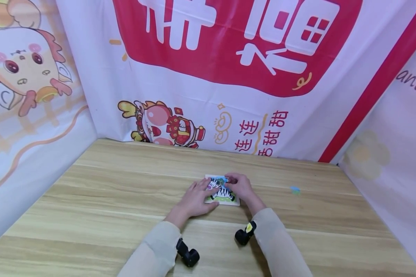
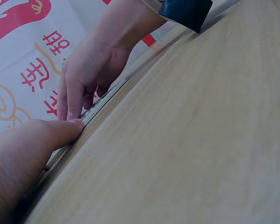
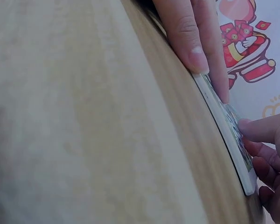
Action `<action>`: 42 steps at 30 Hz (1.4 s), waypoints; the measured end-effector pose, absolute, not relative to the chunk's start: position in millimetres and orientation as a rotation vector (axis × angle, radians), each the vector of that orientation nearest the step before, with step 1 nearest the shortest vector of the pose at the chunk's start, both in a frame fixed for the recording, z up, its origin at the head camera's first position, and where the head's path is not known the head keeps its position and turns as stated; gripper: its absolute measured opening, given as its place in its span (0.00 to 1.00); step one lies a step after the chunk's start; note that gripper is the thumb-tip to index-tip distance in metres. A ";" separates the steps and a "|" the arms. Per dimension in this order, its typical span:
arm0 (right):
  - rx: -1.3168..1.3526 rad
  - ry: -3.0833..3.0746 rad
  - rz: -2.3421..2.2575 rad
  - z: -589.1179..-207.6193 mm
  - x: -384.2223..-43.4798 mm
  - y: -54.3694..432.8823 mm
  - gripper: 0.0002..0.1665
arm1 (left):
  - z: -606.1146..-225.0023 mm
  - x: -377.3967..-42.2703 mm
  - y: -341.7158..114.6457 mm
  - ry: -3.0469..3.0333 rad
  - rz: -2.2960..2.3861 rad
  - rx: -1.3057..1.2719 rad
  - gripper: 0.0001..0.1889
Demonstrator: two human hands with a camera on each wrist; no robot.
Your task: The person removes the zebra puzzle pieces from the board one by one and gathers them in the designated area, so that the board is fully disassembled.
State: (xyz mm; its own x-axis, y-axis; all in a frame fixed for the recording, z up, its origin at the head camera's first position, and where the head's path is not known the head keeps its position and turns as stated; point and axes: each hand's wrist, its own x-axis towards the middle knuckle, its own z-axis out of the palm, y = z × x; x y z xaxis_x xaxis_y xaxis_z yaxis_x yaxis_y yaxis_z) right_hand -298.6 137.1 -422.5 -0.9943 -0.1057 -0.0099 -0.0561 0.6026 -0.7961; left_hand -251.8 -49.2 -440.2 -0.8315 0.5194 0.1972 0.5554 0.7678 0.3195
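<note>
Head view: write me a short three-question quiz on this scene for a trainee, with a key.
1. Which animal is shown on the picture board?
2. True or false: the left hand is touching the board.
3. Where does the small blue-green item lie?
A: on the board
B: under the left hand
C: on the table, to the right of the right hand

Key: 1. a zebra; 2. true; 3. C

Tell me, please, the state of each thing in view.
White-edged rectangular zebra board, lying flat, partly covered
Small flat blue-green piece, lying apart from the board
Left hand, resting on the board
Right hand, at the board, fingers bent, grip unclear
Black wrist cameras, worn on both arms
Red-white printed cloth, hanging
</note>
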 end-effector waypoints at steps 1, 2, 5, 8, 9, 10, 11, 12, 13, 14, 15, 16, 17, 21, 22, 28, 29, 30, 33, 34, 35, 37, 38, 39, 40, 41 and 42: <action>-0.148 2.767 -1.359 -422.6 -299.1 137.3 0.20 | -440.3 -251.8 -49.1 -2.860 -0.563 -0.873 0.29; -0.152 2.773 -1.353 -422.4 -299.6 137.3 0.20 | -440.4 -251.9 -49.0 -2.858 -0.563 -0.875 0.29; -0.180 2.793 -1.329 -422.3 -300.7 137.9 0.19 | -440.8 -252.2 -48.6 -2.854 -0.561 -0.877 0.29; -0.189 2.816 -1.304 -422.5 -301.5 138.5 0.18 | -441.5 -252.4 -48.4 -2.854 -0.563 -0.876 0.29; -0.195 2.820 -1.299 -422.8 -301.8 138.8 0.18 | -441.8 -252.6 -48.2 -2.857 -0.565 -0.876 0.29; -0.201 2.821 -1.297 -423.0 -302.0 139.2 0.18 | -441.9 -252.6 -48.1 -2.857 -0.567 -0.876 0.29; -0.206 2.822 -1.297 -423.3 -302.1 139.7 0.18 | -442.0 -252.5 -48.1 -2.859 -0.570 -0.875 0.29; -0.214 2.820 -1.299 -423.5 -302.1 140.4 0.17 | -442.1 -252.5 -48.0 -2.861 -0.573 -0.874 0.29; -0.225 2.816 -1.304 -424.0 -302.4 141.5 0.17 | -442.2 -252.5 -47.9 -2.864 -0.575 -0.871 0.29; -0.230 2.804 -1.315 -424.3 -302.5 142.8 0.17 | -442.4 -252.5 -47.9 -2.868 -0.575 -0.868 0.29; -0.243 2.795 -1.326 -424.6 -302.5 144.3 0.17 | -442.4 -252.3 -47.8 -2.870 -0.576 -0.867 0.29; -0.244 2.781 -1.335 -424.6 -302.2 146.1 0.18 | -442.5 -252.2 -47.7 -2.874 -0.580 -0.866 0.29; -0.242 2.769 -1.346 -424.3 -301.8 148.2 0.18 | -442.7 -252.0 -47.5 -2.878 -0.585 -0.865 0.29; -0.219 2.723 -1.408 -419.2 -298.7 158.5 0.20 | -443.0 -251.3 -46.8 -2.889 -0.595 -0.864 0.30; -0.211 2.715 -1.419 -417.1 -297.9 162.0 0.20 | -443.1 -251.3 -46.6 -2.893 -0.596 -0.861 0.30; -0.140 2.623 -1.511 -402.4 -291.7 188.6 0.17 | -443.9 -251.6 -46.1 -2.892 -0.593 -0.848 0.30; -0.144 2.622 -1.518 -400.0 -290.8 194.0 0.17 | -443.8 -251.7 -46.1 -2.891 -0.592 -0.847 0.30; -0.157 2.631 -1.517 -398.0 -290.0 199.7 0.17 | -443.7 -251.7 -46.1 -2.892 -0.587 -0.845 0.30; -0.237 2.687 -1.511 -392.2 -287.3 217.6 0.20 | -443.4 -251.9 -46.3 -2.894 -0.573 -0.841 0.30; -0.271 2.719 -1.503 -390.8 -286.5 224.0 0.21 | -443.1 -251.9 -46.3 -2.898 -0.570 -0.837 0.30; -0.309 2.740 -1.510 -389.8 -285.6 231.0 0.21 | -442.9 -251.8 -46.2 -2.899 -0.566 -0.835 0.30; -0.346 2.754 -1.548 -388.2 -283.4 245.0 0.21 | -442.8 -251.7 -46.4 -2.898 -0.564 -0.832 0.30; -0.351 2.755 -1.561 -387.8 -282.4 252.2 0.21 | -442.4 -251.6 -46.5 -2.896 -0.566 -0.832 0.30; -0.355 2.764 -1.568 -387.3 -281.0 259.4 0.21 | -441.9 -251.5 -46.6 -2.894 -0.571 -0.830 0.30; -0.349 2.770 -1.568 -387.3 -280.3 266.7 0.21 | -441.5 -251.2 -46.6 -2.893 -0.575 -0.828 0.30; -0.344 2.781 -1.560 -386.8 -279.0 273.7 0.22 | -441.1 -251.1 -46.8 -2.892 -0.577 -0.827 0.30; -0.320 2.789 -1.542 -386.3 -277.6 279.9 0.23 | -440.7 -251.0 -46.9 -2.892 -0.580 -0.827 0.30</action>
